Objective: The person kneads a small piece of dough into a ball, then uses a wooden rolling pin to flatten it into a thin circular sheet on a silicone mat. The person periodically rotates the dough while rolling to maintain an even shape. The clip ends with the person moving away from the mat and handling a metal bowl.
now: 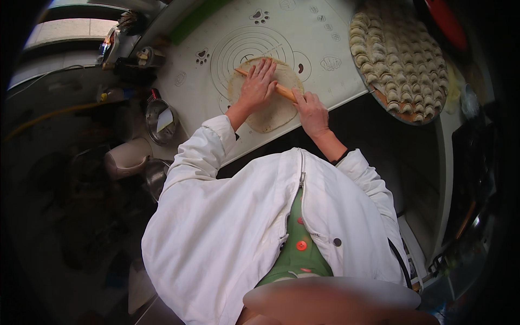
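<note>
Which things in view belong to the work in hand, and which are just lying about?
In use:
- rolling pin, under the left hand, its end held by the right hand
- dough
- printed mat
- dumplings, probably related, though untouched

Apparently just lying about:
- metal bowl
- pale jug

Rows of pleated dumplings (401, 59) cover a round tray (380, 99) at upper right, near a red object (448, 24). To the left, a metal bowl (153, 115) sits above a beige jug (128, 158) and a shiny metal pot (155, 176); a yellow strip (49, 119) curves farther out.
</note>
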A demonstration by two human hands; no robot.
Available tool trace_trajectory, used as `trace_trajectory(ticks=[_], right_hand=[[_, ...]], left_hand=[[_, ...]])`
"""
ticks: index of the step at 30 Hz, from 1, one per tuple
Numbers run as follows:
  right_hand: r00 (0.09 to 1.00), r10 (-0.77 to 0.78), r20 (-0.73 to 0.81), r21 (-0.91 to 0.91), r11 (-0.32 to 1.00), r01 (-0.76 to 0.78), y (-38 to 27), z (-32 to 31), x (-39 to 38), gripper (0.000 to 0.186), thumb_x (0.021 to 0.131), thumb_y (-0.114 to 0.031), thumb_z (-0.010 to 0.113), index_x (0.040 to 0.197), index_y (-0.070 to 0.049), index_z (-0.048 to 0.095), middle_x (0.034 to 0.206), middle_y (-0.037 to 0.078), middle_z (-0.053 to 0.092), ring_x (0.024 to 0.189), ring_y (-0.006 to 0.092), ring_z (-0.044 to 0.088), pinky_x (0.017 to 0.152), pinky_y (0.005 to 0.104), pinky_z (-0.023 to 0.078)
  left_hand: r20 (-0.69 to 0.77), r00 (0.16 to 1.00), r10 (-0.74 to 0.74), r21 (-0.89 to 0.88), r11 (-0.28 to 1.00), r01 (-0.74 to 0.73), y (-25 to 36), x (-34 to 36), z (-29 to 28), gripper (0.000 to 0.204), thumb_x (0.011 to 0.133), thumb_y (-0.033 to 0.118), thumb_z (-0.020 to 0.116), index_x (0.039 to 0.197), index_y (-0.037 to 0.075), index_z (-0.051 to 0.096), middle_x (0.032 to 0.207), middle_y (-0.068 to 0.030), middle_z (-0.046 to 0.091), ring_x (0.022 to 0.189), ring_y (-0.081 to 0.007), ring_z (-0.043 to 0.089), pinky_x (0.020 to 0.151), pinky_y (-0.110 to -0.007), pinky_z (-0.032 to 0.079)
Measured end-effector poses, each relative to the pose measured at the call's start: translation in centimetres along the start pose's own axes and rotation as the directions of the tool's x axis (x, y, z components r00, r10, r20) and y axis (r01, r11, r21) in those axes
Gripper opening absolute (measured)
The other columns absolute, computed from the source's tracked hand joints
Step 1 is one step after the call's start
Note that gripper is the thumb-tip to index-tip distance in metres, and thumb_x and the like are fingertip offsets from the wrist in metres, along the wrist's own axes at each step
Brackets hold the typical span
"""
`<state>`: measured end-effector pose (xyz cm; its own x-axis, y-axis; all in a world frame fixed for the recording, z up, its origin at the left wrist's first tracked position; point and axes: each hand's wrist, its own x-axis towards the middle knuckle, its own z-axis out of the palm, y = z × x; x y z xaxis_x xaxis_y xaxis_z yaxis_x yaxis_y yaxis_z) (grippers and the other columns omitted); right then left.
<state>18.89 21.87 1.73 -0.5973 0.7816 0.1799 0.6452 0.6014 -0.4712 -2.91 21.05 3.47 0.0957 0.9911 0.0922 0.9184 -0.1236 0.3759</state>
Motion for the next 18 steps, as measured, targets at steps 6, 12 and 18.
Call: trace_trajectory(ticks=[6, 12, 18], right_hand=[[0.981, 0.009, -0.196, -0.114, 0.993, -0.032, 1.8, 1.8, 1.8, 0.046, 0.084, -0.023, 0.068, 0.128, -0.016, 0.06, 0.099, 0.003, 0.055, 0.09, 0.0224, 0.056, 0.074, 0.0378, 0.046], [0.976, 0.146, -0.159, -0.083, 0.983, -0.161, 2.9, 1.5, 3.7, 0.044, 0.086, -0.021, 0.066, 0.129, -0.014, 0.059, 0.099, 0.004, 0.055, 0.09, 0.0232, 0.056, 0.076, 0.0382, 0.047], [0.978, 0.152, -0.144, -0.093, 0.982, -0.166, 3.9, 0.9, 5.2, 0.046, 0.086, -0.027, 0.068, 0.129, -0.014, 0.058, 0.098, 0.004, 0.055, 0.091, 0.0241, 0.058, 0.076, 0.0379, 0.049]], left_hand=[[-0.054, 0.999, 0.004, 0.084, 0.996, 0.0, -2.7, 3.4, 2.7, 0.062, 0.097, 0.033, 0.043, 0.152, 0.009, 0.026, 0.159, -0.0132, 0.022, 0.147, -0.0307, 0.019, 0.117, -0.052, 0.011], [-0.109, 0.994, -0.014, 0.132, 0.991, 0.028, -3.2, 10.7, 4.5, 0.062, 0.099, 0.041, 0.037, 0.151, 0.008, 0.028, 0.158, -0.0152, 0.022, 0.147, -0.0338, 0.019, 0.115, -0.059, 0.009], [-0.241, 0.97, -0.015, 0.122, 0.991, 0.046, -3.4, 14.1, 6.3, 0.062, 0.1, 0.045, 0.036, 0.149, 0.007, 0.033, 0.157, -0.0188, 0.024, 0.146, -0.0382, 0.018, 0.115, -0.059, 0.008]])
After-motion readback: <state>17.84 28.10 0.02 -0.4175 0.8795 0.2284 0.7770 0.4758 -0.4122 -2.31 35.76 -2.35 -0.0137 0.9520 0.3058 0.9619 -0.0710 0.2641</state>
